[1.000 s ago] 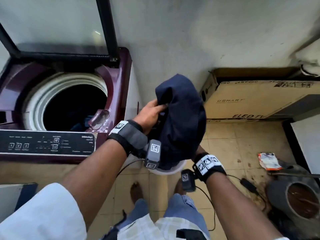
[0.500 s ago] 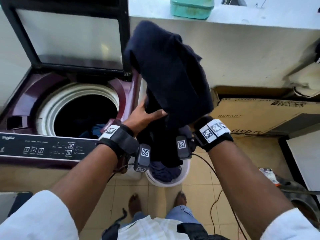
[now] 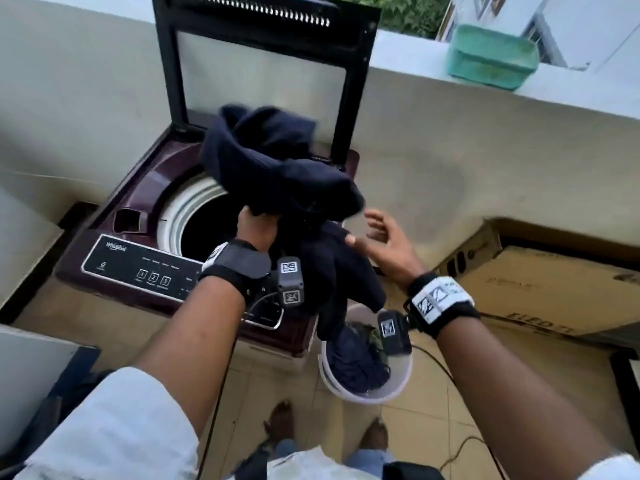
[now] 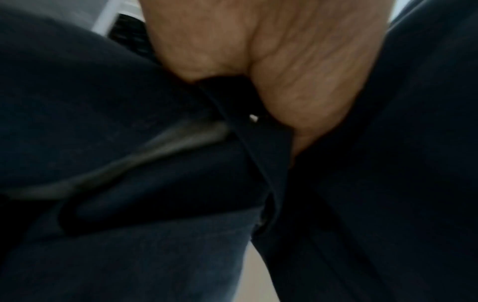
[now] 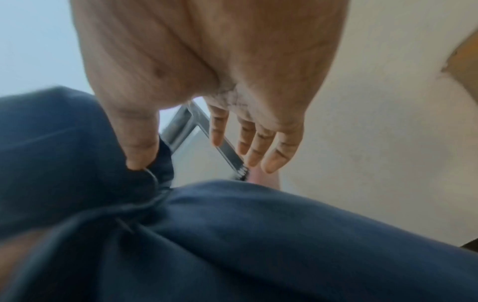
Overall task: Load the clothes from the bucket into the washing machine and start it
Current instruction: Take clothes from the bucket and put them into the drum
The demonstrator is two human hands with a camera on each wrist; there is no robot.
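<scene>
Head view, centre frame: left hand (image 3: 258, 228) bunches the soft, floppy navy garment (image 3: 277, 164) in curled fingers, right hand (image 3: 384, 240) spread beside it — limp cloth, best grabbed mid-bundle.

The left hand (image 3: 258, 230) had its fingers buried in the navy garment (image 3: 277, 168), so none showed in the head view; the left wrist view gave only blurred palm and dark cloth. The garment hid the right half of the washing machine's drum opening (image 3: 204, 226). The control panel (image 3: 138, 268) labels were too small to read. Clothes in the bucket (image 3: 363, 393) blended together.
</scene>
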